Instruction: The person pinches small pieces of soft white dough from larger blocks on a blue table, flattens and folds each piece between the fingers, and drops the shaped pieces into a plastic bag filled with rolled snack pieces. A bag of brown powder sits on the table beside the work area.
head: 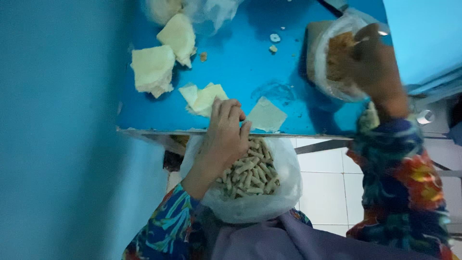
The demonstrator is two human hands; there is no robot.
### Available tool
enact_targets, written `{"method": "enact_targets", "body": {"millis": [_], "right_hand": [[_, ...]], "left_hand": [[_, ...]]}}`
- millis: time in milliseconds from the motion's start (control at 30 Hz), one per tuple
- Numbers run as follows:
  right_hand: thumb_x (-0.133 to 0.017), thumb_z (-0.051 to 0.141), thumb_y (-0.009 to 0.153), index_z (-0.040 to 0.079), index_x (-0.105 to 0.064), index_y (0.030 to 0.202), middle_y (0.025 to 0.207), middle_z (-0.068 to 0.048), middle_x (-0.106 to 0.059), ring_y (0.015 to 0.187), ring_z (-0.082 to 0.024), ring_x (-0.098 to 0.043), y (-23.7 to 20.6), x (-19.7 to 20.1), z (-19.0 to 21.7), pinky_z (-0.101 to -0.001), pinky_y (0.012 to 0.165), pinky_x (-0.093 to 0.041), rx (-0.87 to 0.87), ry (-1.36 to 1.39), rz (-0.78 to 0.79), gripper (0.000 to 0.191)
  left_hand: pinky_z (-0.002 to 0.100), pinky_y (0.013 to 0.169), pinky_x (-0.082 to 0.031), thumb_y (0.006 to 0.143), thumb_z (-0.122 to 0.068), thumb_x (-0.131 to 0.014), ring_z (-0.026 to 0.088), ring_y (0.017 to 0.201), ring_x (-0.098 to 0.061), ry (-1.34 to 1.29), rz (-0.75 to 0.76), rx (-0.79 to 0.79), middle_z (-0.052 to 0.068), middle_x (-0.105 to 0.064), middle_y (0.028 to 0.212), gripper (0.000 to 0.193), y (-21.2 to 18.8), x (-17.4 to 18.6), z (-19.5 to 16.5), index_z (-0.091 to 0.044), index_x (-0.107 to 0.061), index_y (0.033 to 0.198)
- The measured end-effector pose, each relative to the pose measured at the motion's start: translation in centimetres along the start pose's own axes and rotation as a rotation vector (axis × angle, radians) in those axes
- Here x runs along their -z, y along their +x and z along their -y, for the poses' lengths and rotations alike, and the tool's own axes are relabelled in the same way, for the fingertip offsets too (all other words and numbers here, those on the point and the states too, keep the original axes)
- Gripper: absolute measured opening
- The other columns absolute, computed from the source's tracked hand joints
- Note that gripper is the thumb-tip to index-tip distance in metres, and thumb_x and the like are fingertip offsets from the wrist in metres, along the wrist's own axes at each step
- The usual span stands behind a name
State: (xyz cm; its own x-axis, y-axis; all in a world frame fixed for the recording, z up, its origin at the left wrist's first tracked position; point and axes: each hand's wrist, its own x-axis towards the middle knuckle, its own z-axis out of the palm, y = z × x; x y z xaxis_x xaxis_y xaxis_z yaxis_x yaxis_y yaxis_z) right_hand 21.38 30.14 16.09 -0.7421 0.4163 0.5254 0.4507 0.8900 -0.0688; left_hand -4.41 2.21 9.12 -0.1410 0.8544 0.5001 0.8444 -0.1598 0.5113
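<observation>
Pale, thin dough sheets lie stacked [153, 68] and loose on the blue table [240, 62], where the person's left hand [224, 135] rests at the near edge, fingers pressed together and curled, seemingly pinching one wrapper [204, 98], though the grip is hard to make out. Just below that hand, a white plastic bag [284, 188] in the lap holds small rolled sticks [250, 171]. At right, the right hand [378, 65] closes over brown filling [339, 55] in a bag-lined container [320, 72].
</observation>
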Motion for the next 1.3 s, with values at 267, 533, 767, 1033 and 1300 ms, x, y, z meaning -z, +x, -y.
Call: {"method": "enact_targets", "body": {"millis": [267,533,767,1033,1300], "right_hand": [[-0.071,0.009,0.099,0.006,-0.045,0.131,0.108,-0.011,-0.076,0.099,-0.027,-0.078,0.5,-0.1,13.2,-0.0353,0.081,-0.062,-0.249,0.710,0.279,0.041],[-0.069,0.005,0.096,-0.003,-0.045,0.138,0.113,-0.016,-0.073,0.100,-0.037,-0.071,-1.6,-1.9,17.9,-0.0446,0.078,-0.058,0.271,0.356,0.160,0.049],[-0.068,-0.002,0.094,0.000,-0.045,0.144,0.113,-0.019,-0.072,0.099,-0.037,-0.071,-3.2,-0.1,17.6,-0.0436,0.074,-0.058,-0.086,0.282,0.135,0.055],[-0.063,-0.007,0.092,-0.004,-0.038,0.144,0.099,-0.021,-0.067,0.092,-0.041,-0.069,-2.3,0.5,17.6,-0.0479,0.074,-0.054,-0.083,0.324,0.214,0.057],[-0.059,-0.016,0.089,-0.004,-0.030,0.147,0.121,-0.028,-0.065,0.111,-0.039,-0.070,-2.1,0.9,17.9,-0.0430,0.086,-0.060,-0.089,0.498,0.233,0.065]], "left_hand": [[0.071,0.120,-0.031,0.098,-0.008,-0.068,0.041,0.118,-0.052,-0.084,-0.019,-0.021,0.018,-0.049,0.118,0.014,-0.3,0.1,0.0,-0.001,-0.055,0.096],[0.069,0.121,-0.031,0.097,-0.008,-0.067,0.042,0.116,-0.052,-0.091,-0.009,0.019,0.017,-0.051,0.116,0.012,-0.1,0.1,-0.2,-0.001,-0.057,0.097],[0.060,0.111,-0.042,0.104,-0.011,-0.063,0.035,0.099,-0.057,0.087,-0.107,-0.083,0.014,-0.057,0.098,0.008,-0.2,-0.6,-1.0,-0.006,-0.058,0.100],[0.052,0.083,-0.048,0.102,-0.002,-0.062,0.037,0.093,-0.059,-0.106,-0.131,0.012,0.015,-0.064,0.094,0.015,-1.0,-0.5,-3.9,-0.003,-0.060,0.118],[0.048,0.085,-0.051,0.093,0.007,-0.062,0.032,0.096,-0.062,-0.061,-0.090,-0.060,0.012,-0.066,0.096,0.042,-1.0,0.2,-4.7,-0.005,-0.061,0.133]]}}
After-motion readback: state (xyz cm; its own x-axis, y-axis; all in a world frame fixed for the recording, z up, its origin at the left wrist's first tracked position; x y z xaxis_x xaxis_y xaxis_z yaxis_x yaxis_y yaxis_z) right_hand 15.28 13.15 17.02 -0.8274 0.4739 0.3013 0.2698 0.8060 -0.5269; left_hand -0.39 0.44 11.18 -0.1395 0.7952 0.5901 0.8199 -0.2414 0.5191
